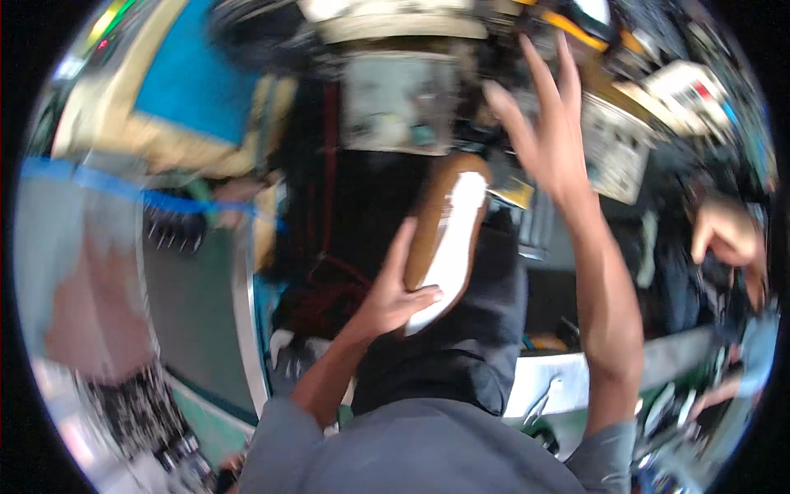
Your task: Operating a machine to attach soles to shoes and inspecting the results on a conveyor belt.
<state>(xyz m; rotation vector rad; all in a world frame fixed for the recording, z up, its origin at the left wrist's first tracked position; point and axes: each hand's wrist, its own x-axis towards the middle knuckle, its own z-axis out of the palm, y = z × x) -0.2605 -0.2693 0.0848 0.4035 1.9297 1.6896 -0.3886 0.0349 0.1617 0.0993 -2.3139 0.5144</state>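
Observation:
My left hand (388, 298) is wrapped round the near end of a shoe (451, 239), its thumb pressed on the white surface. The shoe is tan-brown along the sides, with a long white strip down its upward face; glare and blur hide whether that is the sole or the inside. It is held tilted above my dark trousers, its rounded end pointing away from me. My right hand (551, 136) is raised at the far right, fingers spread and holding nothing I can see, near blurred machine parts.
A grey metal plate (399, 103) on a machine lies ahead. At far left is a blue-topped bench (197, 74), and a green-grey belt or board (197, 305) runs nearer. Another person's hand (728, 235) shows at right, above a ledge with a white sheet (547, 385).

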